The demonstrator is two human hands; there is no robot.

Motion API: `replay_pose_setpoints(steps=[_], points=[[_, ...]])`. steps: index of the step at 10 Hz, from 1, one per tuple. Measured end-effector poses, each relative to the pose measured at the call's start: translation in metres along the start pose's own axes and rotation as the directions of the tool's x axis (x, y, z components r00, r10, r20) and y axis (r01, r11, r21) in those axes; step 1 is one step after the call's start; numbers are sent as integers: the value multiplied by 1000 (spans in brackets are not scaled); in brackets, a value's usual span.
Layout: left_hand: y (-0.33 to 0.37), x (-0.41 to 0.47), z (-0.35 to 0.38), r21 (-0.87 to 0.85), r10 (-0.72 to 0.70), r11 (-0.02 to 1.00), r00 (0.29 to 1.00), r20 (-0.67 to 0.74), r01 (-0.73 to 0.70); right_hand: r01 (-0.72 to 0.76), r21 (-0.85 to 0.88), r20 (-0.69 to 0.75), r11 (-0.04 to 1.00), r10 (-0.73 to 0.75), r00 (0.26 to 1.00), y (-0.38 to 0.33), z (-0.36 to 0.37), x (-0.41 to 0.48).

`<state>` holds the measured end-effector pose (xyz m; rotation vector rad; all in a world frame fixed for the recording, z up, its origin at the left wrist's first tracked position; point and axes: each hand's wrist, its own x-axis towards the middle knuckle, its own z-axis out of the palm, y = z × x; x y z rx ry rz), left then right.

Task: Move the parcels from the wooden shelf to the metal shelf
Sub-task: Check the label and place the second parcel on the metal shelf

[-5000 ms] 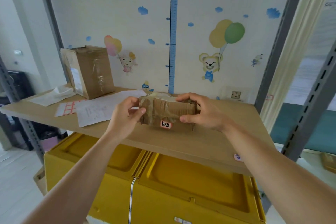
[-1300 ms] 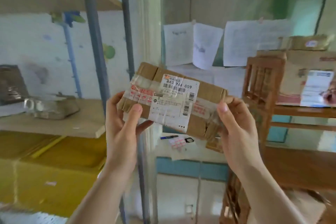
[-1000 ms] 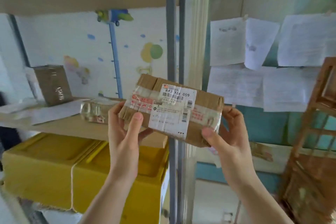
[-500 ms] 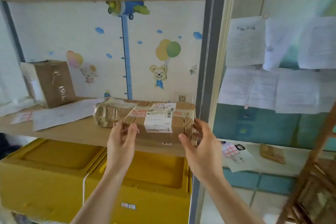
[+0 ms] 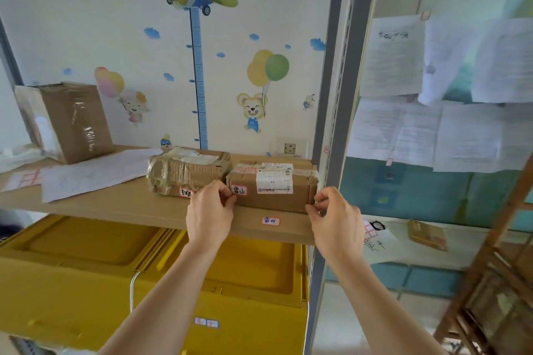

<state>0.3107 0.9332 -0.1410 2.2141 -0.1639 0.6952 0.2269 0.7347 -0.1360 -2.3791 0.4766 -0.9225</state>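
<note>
A flat cardboard parcel (image 5: pixel 272 190) with a white shipping label and a red-edged name sticker rests on the board (image 5: pixel 129 207) of the metal shelf, at its right end beside the grey upright (image 5: pixel 331 124). My left hand (image 5: pixel 209 210) pinches its front left corner and my right hand (image 5: pixel 336 216) pinches its front right corner. A tape-wrapped parcel (image 5: pixel 187 171) lies touching its left side. Part of the wooden shelf (image 5: pixel 490 268) shows at the lower right.
A taller cardboard box (image 5: pixel 69 121) stands at the board's far left, with loose papers (image 5: pixel 95 173) between it and the parcels. Yellow plastic bins (image 5: pixel 86 282) sit below the board. A small brown packet (image 5: pixel 427 235) lies on a ledge to the right.
I turned from the wooden shelf to the metal shelf with the labelled parcel in both hands. It came down from chest height onto the board, next to the taped parcel.
</note>
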Motion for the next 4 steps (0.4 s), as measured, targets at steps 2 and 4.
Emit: replay_pose_setpoints(steps=[2,4], points=[[-9,-2,-8,43,165,984,979,121,-171,125,116,157,985,-143,977,3,-34,-10],[-65,-13,-41,160,306,902,854,422,-402,310,580,63,753,-420,905,-24,-156,-44]])
